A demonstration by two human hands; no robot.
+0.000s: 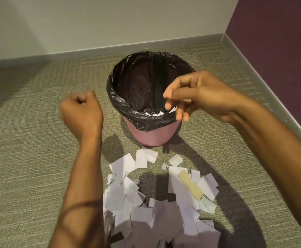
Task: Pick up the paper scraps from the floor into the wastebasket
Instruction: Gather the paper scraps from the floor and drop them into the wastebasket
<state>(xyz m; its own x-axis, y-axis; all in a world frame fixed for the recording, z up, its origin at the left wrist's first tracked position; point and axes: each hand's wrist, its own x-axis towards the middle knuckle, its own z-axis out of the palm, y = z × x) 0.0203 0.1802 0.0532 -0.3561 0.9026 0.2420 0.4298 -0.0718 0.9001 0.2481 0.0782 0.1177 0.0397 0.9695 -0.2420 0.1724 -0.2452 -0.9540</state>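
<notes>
Looking down, we held our left hand (82, 111) curled into a fist left of the wastebasket (153, 135), with nothing showing in its grip. A few white pieces (156, 113) lay inside the wastebasket's black liner (121, 102). The paper scraps (156, 212) lay heaped on the floor (29, 140) just in front of the wastebasket. Our right hand (196, 97) hovered over the wastebasket's near rim, fingers loose and parted, holding nothing.

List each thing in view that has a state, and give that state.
Wastebasket: upright, bag-lined, top open.
Paper scraps: heaped on the carpet, not collected.
Cardboard strip: lying flat on the heap.
Left hand: clenched, nothing visible in it.
Right hand: fingers loose, empty, above the wastebasket.
</notes>
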